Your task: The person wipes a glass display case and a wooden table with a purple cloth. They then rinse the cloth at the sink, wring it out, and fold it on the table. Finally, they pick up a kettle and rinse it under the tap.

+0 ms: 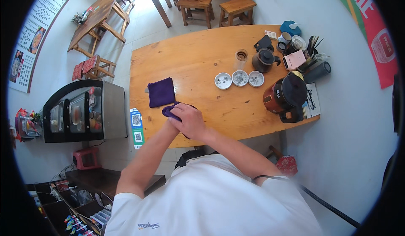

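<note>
My hands are together over the near left part of the wooden table (pixel 198 59), with a bunched purple cloth (pixel 169 111) at them. My right hand (pixel 190 121) lies on top, its fingers curled over the cloth. Beneath it is my left hand (pixel 174 124); only the part by the wrist shows, and its fingers are hidden by the right hand and the cloth. A second purple cloth (pixel 161 92), folded into a square, lies flat on the table just beyond my hands.
Three white ashtrays (pixel 240 78) stand in a row right of centre, near a glass jar (pixel 241 58) and a dark coffee pot (pixel 265 60). A red-brown kettle (pixel 286 96) occupies the right end. Code cards (pixel 137 128) lie at the left edge, beside a display case (pixel 90 111).
</note>
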Demonstrator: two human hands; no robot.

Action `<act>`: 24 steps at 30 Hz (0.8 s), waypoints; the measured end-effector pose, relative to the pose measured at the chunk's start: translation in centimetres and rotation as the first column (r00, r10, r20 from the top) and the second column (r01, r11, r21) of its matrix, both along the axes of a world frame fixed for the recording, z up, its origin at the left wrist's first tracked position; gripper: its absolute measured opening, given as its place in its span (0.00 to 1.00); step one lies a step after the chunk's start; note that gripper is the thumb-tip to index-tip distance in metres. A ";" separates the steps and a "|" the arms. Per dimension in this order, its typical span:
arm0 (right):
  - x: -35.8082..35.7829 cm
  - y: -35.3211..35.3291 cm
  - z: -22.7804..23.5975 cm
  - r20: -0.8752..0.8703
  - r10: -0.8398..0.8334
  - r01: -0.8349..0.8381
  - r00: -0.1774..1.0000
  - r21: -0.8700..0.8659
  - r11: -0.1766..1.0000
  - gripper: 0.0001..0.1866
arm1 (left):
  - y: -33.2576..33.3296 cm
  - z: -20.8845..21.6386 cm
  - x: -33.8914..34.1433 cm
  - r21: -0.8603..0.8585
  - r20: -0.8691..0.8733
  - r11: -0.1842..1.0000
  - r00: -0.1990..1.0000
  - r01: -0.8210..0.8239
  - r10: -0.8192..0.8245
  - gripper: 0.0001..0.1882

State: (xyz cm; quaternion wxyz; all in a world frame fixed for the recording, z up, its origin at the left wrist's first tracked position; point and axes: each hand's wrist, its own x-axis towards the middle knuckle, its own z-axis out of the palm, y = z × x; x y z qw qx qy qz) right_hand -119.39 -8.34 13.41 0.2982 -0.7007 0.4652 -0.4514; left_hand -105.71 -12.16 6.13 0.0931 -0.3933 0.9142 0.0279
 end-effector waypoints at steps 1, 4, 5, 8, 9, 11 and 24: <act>-0.4 -0.5 -0.4 -0.021 0.036 -0.035 0.999 0.049 0.998 0.14 | 0.0 -1.0 1.1 -0.003 -0.020 0.996 0.996 0.091 -0.091 0.12; -3.1 -3.1 -4.7 0.275 -0.237 0.053 0.932 0.542 0.839 0.12 | -0.9 8.0 -3.1 0.379 0.267 0.921 0.964 -0.087 -0.019 0.15; -4.0 -3.5 -5.9 0.678 -0.411 -0.194 0.609 0.629 0.753 0.14 | -0.6 9.0 -2.5 0.427 -0.155 0.888 0.953 -0.174 0.261 0.16; -4.9 -2.4 -5.5 0.834 -0.524 -0.543 0.173 0.525 0.656 0.20 | 2.2 9.7 -3.3 0.504 -0.657 0.810 0.476 -0.299 0.584 0.26; -4.6 -2.1 -5.7 0.811 -0.570 -0.582 0.132 0.529 0.618 0.20 | 3.5 8.6 -4.4 0.386 -0.714 0.873 0.502 -0.299 0.488 0.30; -4.2 -1.7 -6.1 0.814 -0.556 -0.559 0.168 0.544 0.626 0.21 | 4.4 7.2 -4.2 0.313 -0.730 0.912 0.547 -0.266 0.411 0.36; -7.4 -1.7 -2.4 0.355 -0.084 -0.147 0.931 0.575 0.805 0.19 | 4.2 8.5 3.8 0.804 -0.575 0.589 0.150 -0.074 0.804 0.20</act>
